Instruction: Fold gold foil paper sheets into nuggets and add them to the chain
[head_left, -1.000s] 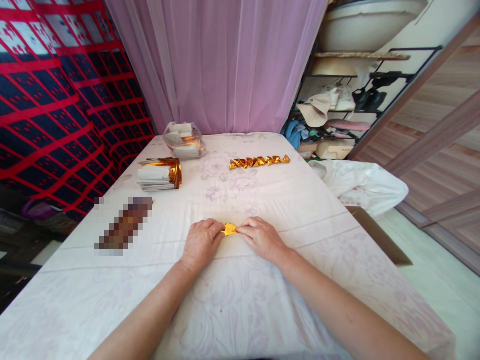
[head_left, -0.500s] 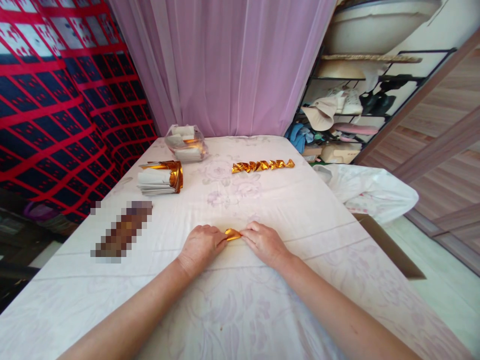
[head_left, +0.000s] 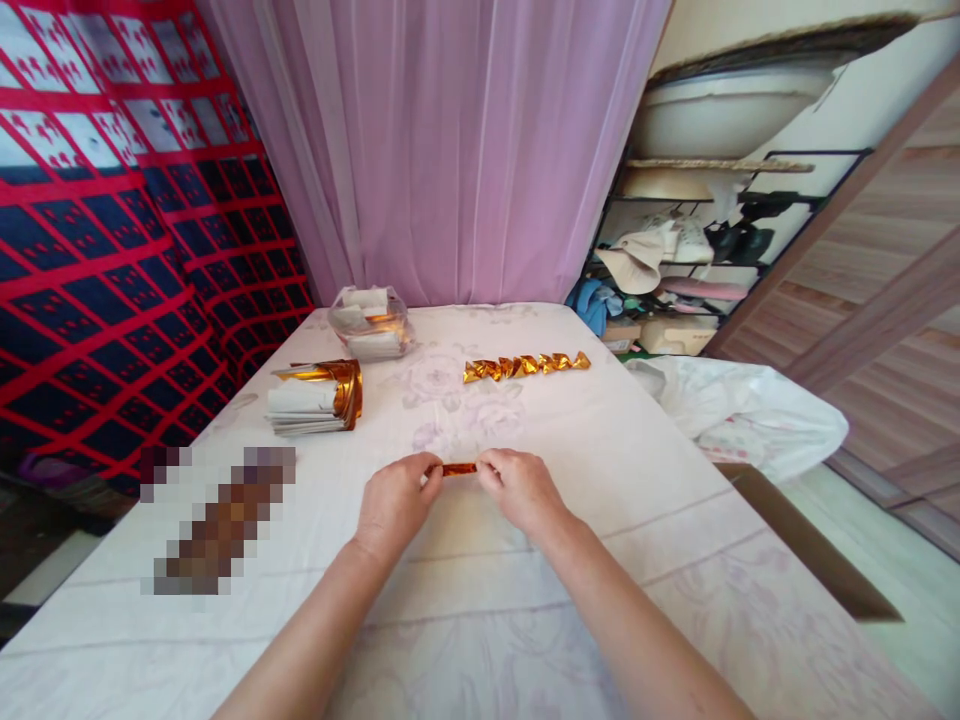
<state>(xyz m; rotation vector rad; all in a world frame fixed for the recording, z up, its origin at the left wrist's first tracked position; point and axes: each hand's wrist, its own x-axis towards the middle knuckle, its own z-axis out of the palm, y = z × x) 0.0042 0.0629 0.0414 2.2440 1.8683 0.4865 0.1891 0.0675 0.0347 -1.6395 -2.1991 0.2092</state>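
Observation:
A narrow strip of gold foil paper point(head_left: 460, 469) stretches level between my two hands, over the middle of the cloth-covered table point(head_left: 600, 620). My left hand point(head_left: 397, 500) pinches its left end between thumb and fingers. The right end is gripped the same way by my right hand point(head_left: 525, 490). Both ends are hidden in the fingers. Beyond the hands lies a row of twisted gold foil pieces point(head_left: 525, 368). A stack of foil paper sheets point(head_left: 304, 402), white backs showing, is folded over at the back left.
Behind the stack sits a clear plastic bag point(head_left: 371, 345) with more sheets. A pixelated brown patch point(head_left: 225, 530) covers something at the left. Purple curtain point(head_left: 465, 150) hangs at the far edge. To the right are a loaded shelf rack point(head_left: 675, 260) and a white plastic bag point(head_left: 765, 410).
The foil paper looks thinner and darker, and its visible part is now straight between the hands. My view has tilted up, so the items on the table appear lower.

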